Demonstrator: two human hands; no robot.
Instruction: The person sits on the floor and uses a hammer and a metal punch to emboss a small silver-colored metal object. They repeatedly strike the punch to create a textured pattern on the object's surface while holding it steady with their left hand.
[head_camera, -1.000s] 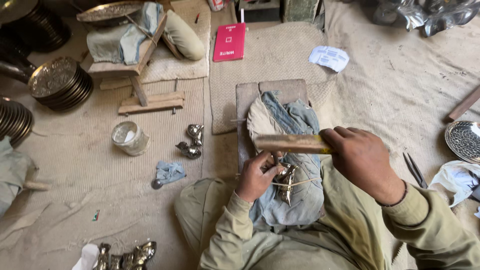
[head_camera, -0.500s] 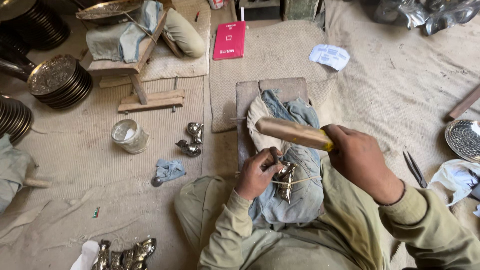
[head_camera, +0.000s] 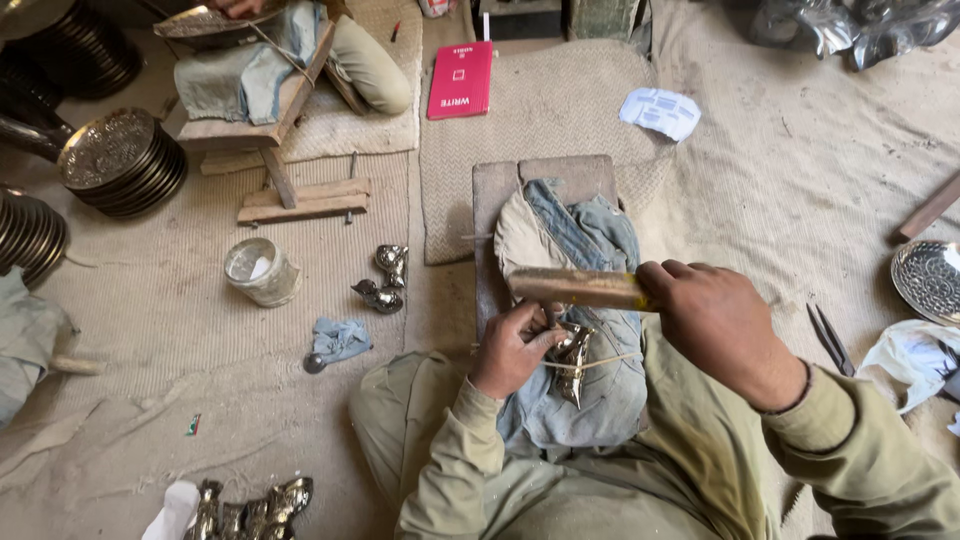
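On the blue denim cushion lies a small shiny metal piece, pinched by the left hand. Just above the cushion, the right hand grips a rough wooden mallet. Left of the cushion sits a white tin.

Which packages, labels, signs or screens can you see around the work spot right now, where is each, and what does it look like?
Red booklet: flat on the mat at top centre, rectangular, red cover with small white print.
White paper slip: on the mat right of the booklet, crumpled, white with faint bluish print.
Small tin: on the floor left of the cushion, round, silvery, no label that I can make out.
No signs or screens show.
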